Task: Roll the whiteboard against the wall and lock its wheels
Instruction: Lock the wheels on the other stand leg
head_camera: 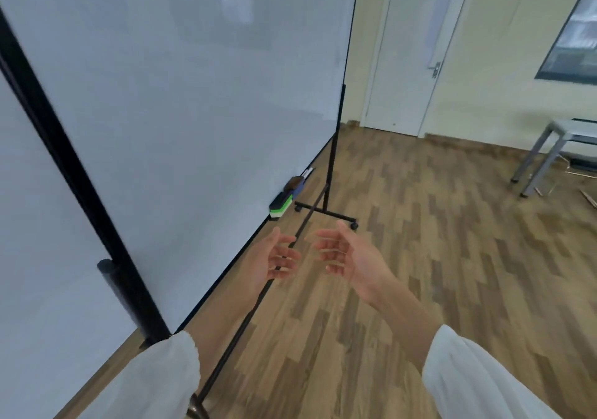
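One large white whiteboard (193, 95) in a thin black frame fills the left of the head view. It stands on a black rolling stand on the brown wood-plank floor (420, 257). A pale surface shows past its near black upright (80, 192), but I cannot tell whether the board sits against a wall yet. Beyond the board's far edge are a white door (410, 47) and, at the floor's right edge, a grey metal table (546, 150).

A long black crossbar (245, 318) runs low between the stand's two feet. Above it hover the left hand (274, 257) and right hand (342, 254), palms facing each other. Their fingers are spread and relaxed, they hold nothing, and they are clear of the board.

On the ledge along the board's bottom edge, toward its far corner, lie a green-and-white eraser (281, 205) and a brown-and-blue eraser (295, 184), with what looks like a marker just past them. The far foot ends in a small black caster (354, 225); I cannot see its lock.

With neither hand on the frame and the wheels probably unlocked, the board could drift or swing. A jerky push could slide the erasers off the ledge. The near foot is mostly out of view, so its casters could be missed.
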### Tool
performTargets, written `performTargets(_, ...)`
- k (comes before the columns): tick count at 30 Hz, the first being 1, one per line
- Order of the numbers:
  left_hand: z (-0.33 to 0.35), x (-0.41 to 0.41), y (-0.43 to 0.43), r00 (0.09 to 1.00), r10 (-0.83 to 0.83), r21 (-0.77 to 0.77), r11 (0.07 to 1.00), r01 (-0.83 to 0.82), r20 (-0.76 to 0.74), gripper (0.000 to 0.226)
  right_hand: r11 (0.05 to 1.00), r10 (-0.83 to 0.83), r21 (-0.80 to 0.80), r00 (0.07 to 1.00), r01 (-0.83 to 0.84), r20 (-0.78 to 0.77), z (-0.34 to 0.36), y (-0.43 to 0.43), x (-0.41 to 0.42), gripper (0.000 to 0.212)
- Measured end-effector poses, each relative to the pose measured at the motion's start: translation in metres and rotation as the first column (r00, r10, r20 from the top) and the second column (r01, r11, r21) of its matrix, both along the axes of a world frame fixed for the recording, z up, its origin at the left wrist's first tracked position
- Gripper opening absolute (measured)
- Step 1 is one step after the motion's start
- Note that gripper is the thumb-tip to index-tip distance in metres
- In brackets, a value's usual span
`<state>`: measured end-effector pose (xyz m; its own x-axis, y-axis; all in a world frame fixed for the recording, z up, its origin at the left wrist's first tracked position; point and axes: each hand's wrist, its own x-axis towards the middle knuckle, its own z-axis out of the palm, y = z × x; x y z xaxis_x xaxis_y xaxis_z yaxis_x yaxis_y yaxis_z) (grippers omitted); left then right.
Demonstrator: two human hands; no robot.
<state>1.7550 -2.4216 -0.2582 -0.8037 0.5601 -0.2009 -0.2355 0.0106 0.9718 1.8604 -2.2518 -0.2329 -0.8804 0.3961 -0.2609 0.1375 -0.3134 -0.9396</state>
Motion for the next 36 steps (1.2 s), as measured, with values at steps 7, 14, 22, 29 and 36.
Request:
performTargets(7, -0.006, -0.063, 0.129, 0.999, -0.038, -0.025, 0.999, 0.037, -0.028, 0.049, 0.999, -0.030, -0.014, 1.000, 0.030, 0.004, 0.004, 0.123, -0.060, 0.049)
performTargets(14, -0.024, -0.125, 0.297, 0.999, 0.031, -0.018, 0.999, -0.032, -0.025, 0.049, 1.000, 0.004, -0.024, 1.000, -0.004, -0.008, -0.011, 0.315, -0.126, 0.050)
performTargets(22, -0.018, -0.190, 0.498, 0.987, 0.156, -0.029, 0.988, -0.154, 0.048, 0.052, 0.995, 0.070, -0.076, 0.995, -0.065, 0.074, -0.005, 0.522, -0.207, 0.049)
performTargets(29, -0.012, -0.266, 0.637, 0.986, 0.158, -0.037, 0.987, -0.156, 0.047, 0.051, 0.992, 0.088, -0.093, 0.993, -0.081, 0.076, -0.008, 0.652, -0.293, 0.051)
performTargets(36, -0.055, -0.399, 0.752, 0.971, 0.199, -0.048, 0.980, -0.194, 0.131, 0.053, 0.992, 0.126, -0.042, 0.975, -0.120, 0.182, -0.048, 0.780, -0.424, 0.051)
